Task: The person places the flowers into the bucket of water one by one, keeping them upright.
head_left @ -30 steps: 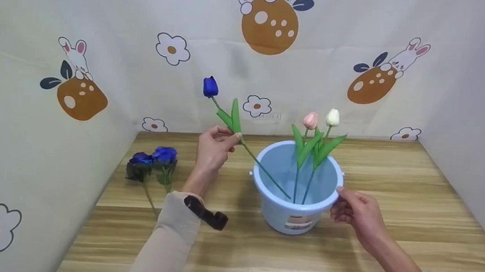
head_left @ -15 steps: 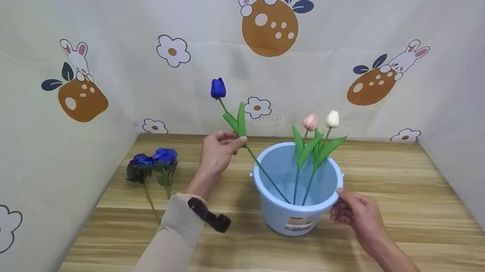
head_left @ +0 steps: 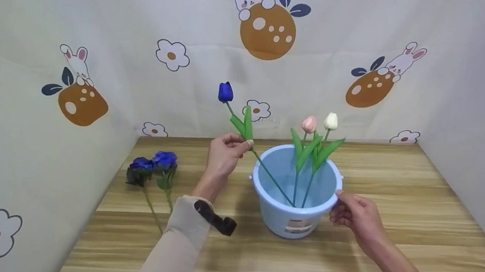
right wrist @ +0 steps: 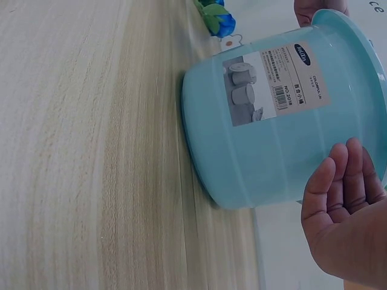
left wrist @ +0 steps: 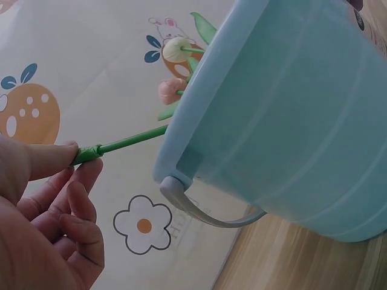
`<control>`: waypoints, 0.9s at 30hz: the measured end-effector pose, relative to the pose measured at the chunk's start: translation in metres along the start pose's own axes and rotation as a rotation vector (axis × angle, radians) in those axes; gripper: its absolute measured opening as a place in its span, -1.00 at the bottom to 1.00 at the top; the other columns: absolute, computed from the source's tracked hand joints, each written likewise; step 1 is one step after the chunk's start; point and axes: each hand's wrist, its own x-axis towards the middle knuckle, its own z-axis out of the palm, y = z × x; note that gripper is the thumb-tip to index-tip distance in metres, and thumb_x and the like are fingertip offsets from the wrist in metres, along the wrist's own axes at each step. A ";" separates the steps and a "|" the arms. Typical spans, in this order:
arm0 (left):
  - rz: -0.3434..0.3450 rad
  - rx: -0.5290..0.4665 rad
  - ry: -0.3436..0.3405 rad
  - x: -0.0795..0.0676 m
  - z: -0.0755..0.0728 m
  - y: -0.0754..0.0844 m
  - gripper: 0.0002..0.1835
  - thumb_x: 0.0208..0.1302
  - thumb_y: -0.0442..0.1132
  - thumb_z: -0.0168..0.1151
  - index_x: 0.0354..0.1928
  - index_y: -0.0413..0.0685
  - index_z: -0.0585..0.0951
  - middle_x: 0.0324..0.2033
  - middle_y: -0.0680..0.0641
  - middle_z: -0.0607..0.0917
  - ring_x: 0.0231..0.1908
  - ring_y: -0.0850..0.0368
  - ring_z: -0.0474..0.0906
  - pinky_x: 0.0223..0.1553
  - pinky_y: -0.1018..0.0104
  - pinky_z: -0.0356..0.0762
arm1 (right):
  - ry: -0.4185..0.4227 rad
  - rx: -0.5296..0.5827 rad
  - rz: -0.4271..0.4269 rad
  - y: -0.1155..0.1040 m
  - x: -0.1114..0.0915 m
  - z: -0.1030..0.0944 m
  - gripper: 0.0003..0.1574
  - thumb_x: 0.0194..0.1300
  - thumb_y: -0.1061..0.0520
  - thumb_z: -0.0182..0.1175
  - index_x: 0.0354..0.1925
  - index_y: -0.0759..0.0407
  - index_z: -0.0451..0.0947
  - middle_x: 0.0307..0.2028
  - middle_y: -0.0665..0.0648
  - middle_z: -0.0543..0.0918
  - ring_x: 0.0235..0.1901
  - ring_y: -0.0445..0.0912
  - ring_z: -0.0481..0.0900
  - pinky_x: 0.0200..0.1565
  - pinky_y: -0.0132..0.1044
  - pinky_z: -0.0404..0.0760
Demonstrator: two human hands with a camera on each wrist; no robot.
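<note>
My left hand point(head_left: 224, 154) pinches a blue tulip point(head_left: 226, 92) between thumb and fingers, just under its leaves. The tulip tilts left, and the low end of its stem is inside the light blue bucket point(head_left: 289, 224). In the left wrist view, the green stem point(left wrist: 133, 139) runs from my fingertips over the bucket's rim. A pink tulip point(head_left: 309, 124) and a white tulip point(head_left: 330, 121) stand in the bucket, leaning on its far side. My right hand point(head_left: 360, 216) holds the bucket's right rim, thumb at the edge and fingers curled against the outer wall point(right wrist: 272, 151).
Two blue roses point(head_left: 164, 160) with dark leaves lie on the wooden table point(head_left: 399, 188) to the left, partly behind my left sleeve. A patterned cloth wall point(head_left: 209, 24) stands behind and at both sides. The bucket's handle point(left wrist: 217, 220) hangs down.
My left hand has moved a little right and down with the blue tulip, and its stem end sits slightly deeper in the bucket. My right hand stays on the rim.
</note>
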 end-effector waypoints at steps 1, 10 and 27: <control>-0.002 -0.001 -0.002 0.000 0.001 0.000 -0.88 0.35 -0.27 0.46 -0.20 -0.14 0.70 -0.39 0.00 0.77 -0.27 0.09 0.58 -0.18 0.31 0.48 | 0.000 0.002 0.000 0.000 0.000 0.000 -0.52 0.62 0.09 0.09 -0.47 0.19 0.65 -0.55 0.06 0.68 -0.51 -0.12 0.65 -0.34 -0.30 0.73; 0.011 -0.008 -0.014 0.000 0.007 0.000 -0.86 0.33 -0.26 0.47 -0.19 -0.18 0.71 -0.39 0.01 0.75 -0.29 0.15 0.56 -0.19 0.33 0.47 | 0.007 0.019 -0.003 0.001 0.000 0.001 -0.53 0.60 0.13 0.09 -0.49 0.20 0.66 -0.57 0.06 0.67 -0.54 -0.12 0.64 -0.37 -0.31 0.72; 0.047 0.016 -0.020 0.001 0.016 0.000 -0.86 0.28 -0.30 0.49 -0.22 -0.21 0.72 -0.40 0.00 0.70 -0.26 0.13 0.60 -0.15 0.33 0.49 | 0.016 0.015 -0.003 0.000 0.001 0.002 -0.53 0.59 0.14 0.09 -0.49 0.24 0.65 -0.58 0.07 0.66 -0.54 -0.12 0.64 -0.39 -0.31 0.71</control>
